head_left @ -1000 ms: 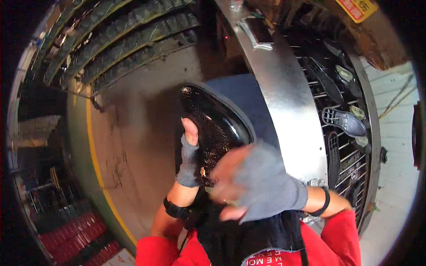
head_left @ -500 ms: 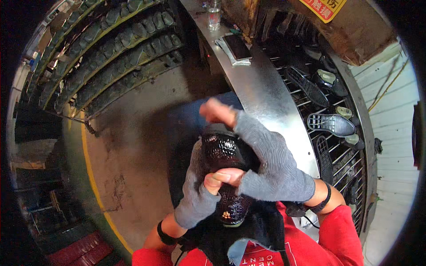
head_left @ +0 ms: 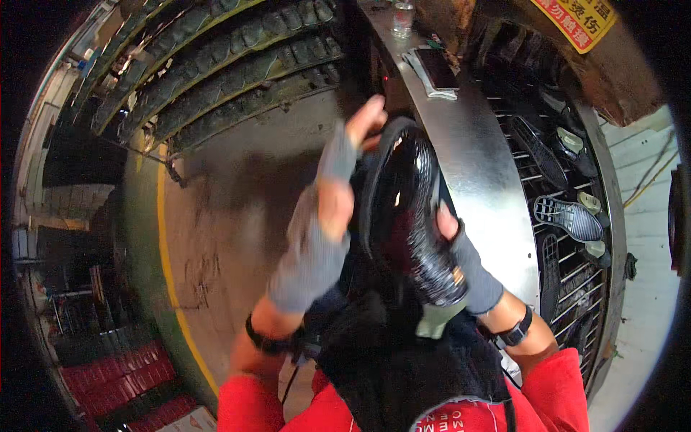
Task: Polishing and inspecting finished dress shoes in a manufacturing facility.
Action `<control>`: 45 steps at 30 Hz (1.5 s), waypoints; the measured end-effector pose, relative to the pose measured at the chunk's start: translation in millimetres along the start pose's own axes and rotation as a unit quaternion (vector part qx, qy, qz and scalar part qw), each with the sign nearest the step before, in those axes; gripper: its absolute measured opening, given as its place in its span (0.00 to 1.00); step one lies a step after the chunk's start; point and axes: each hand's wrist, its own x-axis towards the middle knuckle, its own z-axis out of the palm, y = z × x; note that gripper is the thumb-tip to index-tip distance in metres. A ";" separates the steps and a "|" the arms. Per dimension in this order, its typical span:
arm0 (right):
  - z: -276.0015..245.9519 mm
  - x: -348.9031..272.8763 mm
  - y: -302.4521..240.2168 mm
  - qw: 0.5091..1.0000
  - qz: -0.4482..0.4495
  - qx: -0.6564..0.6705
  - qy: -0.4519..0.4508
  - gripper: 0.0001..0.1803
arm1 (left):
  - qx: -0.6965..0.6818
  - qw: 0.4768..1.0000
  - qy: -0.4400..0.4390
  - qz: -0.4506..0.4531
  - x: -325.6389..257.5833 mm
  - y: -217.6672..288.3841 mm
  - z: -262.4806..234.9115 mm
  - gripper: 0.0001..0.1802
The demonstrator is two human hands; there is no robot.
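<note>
A glossy black shoe with a textured upper stands lengthwise before me, its toe pointing away and a pale green last showing at the heel. My right hand, in a grey fingerless glove, grips it from the right; the thumb lies on the upper and the other fingers are hidden beneath. Along the shoe's left edge is my left hand, gloved likewise and smeared a little by motion. Its fingers are stretched out near the toe with the thumb apart, and it holds nothing.
On the right a metal ledge carries a phone on a white cloth and a clear bottle. Beyond it, soles and shoe parts lie on a barred rack. Shelves of dark shoes stand far left.
The shoe has turned upright and tilted, showing its side and sole edge. My right hand has moved from over it to its right side; my left hand has come off to the left.
</note>
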 end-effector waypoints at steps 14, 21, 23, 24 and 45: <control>7.1 -49.3 9.0 0.923 0.104 -0.296 0.222 0.32 | 0.054 0.974 0.215 -0.055 -44.7 -59.2 35.6 0.38; -29.2 20.9 -2.1 0.964 0.035 -0.150 0.219 0.28 | -0.016 0.987 0.145 -0.061 -9.5 -101.0 4.5 0.38; -33.1 42.6 3.5 0.961 -0.018 -0.167 0.221 0.27 | -0.083 0.979 0.068 -0.175 -59.7 -119.5 5.4 0.39; -30.9 53.3 9.0 0.957 -0.062 -0.189 0.212 0.27 | 0.066 0.978 0.039 -0.192 -96.6 -151.4 -1.9 0.38; -117.5 -338.1 -70.4 0.649 -0.347 -0.257 0.626 0.31 | -0.047 0.936 -0.009 -0.350 -103.2 -170.3 -1.4 0.35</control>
